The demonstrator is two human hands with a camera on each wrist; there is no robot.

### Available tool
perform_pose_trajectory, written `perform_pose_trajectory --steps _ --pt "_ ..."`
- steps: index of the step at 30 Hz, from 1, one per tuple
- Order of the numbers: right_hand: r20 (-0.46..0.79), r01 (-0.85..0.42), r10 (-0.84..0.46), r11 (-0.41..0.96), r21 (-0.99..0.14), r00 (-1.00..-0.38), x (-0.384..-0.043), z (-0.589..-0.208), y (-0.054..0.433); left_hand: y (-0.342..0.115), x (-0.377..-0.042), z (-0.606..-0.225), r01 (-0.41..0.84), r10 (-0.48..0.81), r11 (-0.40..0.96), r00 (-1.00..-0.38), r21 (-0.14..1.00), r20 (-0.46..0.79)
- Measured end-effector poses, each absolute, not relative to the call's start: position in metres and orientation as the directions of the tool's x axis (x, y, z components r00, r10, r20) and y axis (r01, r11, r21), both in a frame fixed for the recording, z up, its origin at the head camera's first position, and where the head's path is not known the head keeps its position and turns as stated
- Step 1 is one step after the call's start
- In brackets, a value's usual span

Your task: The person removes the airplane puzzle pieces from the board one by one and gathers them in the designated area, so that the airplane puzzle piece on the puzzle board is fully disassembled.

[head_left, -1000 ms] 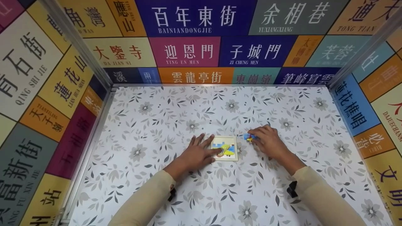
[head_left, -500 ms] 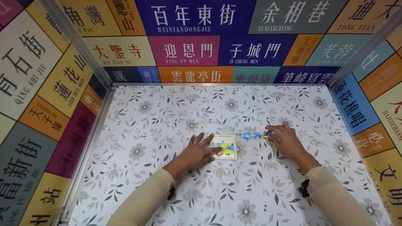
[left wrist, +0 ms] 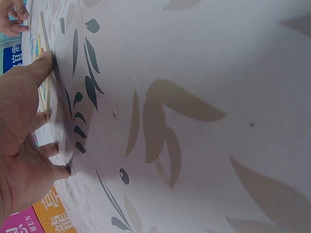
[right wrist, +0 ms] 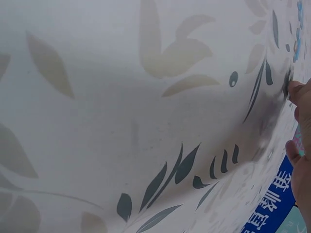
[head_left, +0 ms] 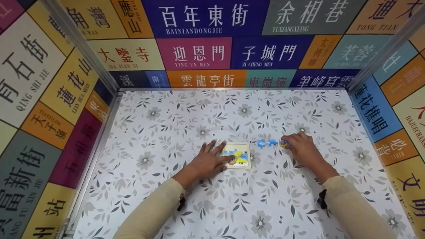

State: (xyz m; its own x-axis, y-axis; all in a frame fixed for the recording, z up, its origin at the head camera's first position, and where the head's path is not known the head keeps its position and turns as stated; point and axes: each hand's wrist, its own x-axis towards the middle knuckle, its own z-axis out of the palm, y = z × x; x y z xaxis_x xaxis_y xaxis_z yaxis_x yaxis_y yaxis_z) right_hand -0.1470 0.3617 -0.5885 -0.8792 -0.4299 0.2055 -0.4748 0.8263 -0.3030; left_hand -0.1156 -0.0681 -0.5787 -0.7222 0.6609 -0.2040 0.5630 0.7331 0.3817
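Note:
My left hand [head_left: 206, 162] lies with spread fingers on the left part of a small jigsaw tray [head_left: 249, 166], thumb over its picture. Inside the tray is a partly filled picture in yellow and blue. Right of the tray, blue jigsaw pieces [head_left: 267, 143] lie on the cloth. Just beyond them, my right hand [head_left: 302, 148] pinches a small multicoloured jigsaw piece [head_left: 284, 144] at the tabletop, the fingers hiding part of it. In the left wrist view the left thumb [left wrist: 44, 60] touches the tray's edge. The right wrist view shows only part of the right hand [right wrist: 302, 116].
A white tablecloth [head_left: 186, 116] printed with grey flowers and leaves covers the table. Panels with Chinese lettering stand at the back [head_left: 206, 53], left [head_left: 63, 96] and right [head_left: 375, 109] of it.
My right hand has moved right with the multicoloured jigsaw piece, uncovering the blue pieces; over the last half second it has hardly moved. My left hand has stayed on the tray.

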Motion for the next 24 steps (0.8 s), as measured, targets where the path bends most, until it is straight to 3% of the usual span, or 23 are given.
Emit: perform_pose_trajectory --steps 8,24 --pt "0.329 -0.582 -0.507 0.791 -0.191 -0.797 -0.150 -0.597 0.361 -0.069 -0.116 -0.578 0.567 0.664 0.731 -0.718 0.379 -0.206" --pt "0.376 -0.617 -0.524 0.764 -0.188 -0.764 -0.153 -0.600 0.361 -0.070 -0.116 -0.578 0.568 0.664 0.731 -0.719 0.378 -0.205"
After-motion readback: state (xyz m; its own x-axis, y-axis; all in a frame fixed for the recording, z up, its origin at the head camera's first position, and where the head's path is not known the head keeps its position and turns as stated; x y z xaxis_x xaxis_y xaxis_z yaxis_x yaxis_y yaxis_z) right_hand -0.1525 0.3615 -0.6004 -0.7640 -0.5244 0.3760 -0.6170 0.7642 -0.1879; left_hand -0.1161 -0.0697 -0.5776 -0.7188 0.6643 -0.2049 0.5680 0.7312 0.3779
